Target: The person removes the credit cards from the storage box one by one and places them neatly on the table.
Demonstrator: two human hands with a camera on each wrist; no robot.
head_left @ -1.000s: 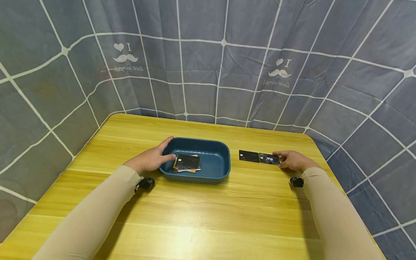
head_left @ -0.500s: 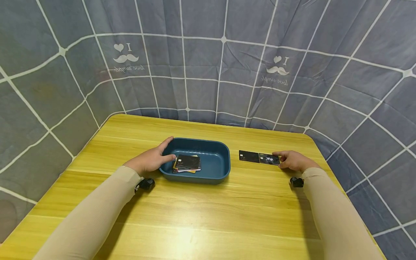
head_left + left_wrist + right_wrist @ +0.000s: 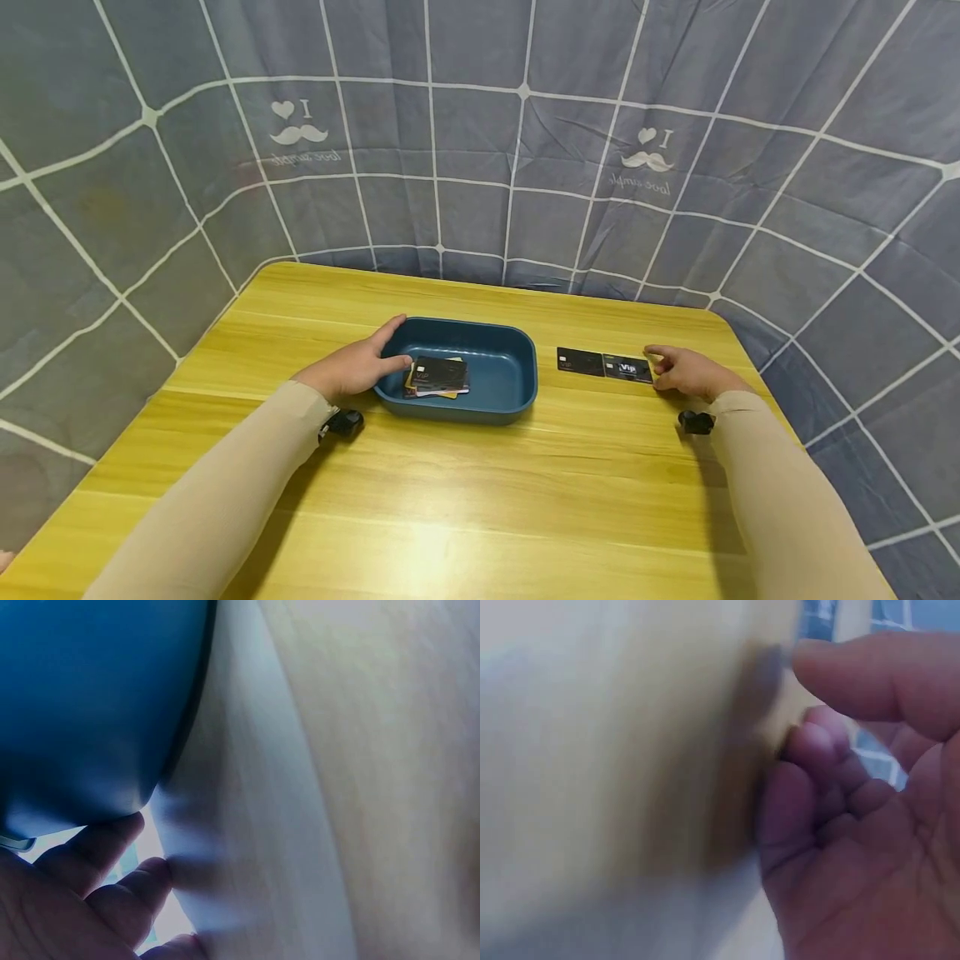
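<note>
We see a yellow wooden counter in front of a grey checked cloth that stands behind and to both sides of it. A dark blue tray sits near the middle of the counter. Inside it, toward its left end, lies a small pile of cards; the top one is black, and a yellow edge shows from under it.

Our left hand rests on the left end of the tray. The thumb lies over the rim toward the pile of cards, and the fingers go along the far side of the rim, so the grip is closed on the tray. In the left wrist view the blue wall of the tray fills the upper left, with curled fingers just below it.

To the right of the tray, apart from it, two black cards lie flat on the counter end to end: the left card and the right card, which touch or nearly touch. Our right hand is just beside the right card, with the fingertips at its right edge. The fingers look loosely bent and hold nothing; the right wrist view is blurred, so it seems the grip is open, but we cannot be fully sure.

Both arms wear beige sleeves.
</note>
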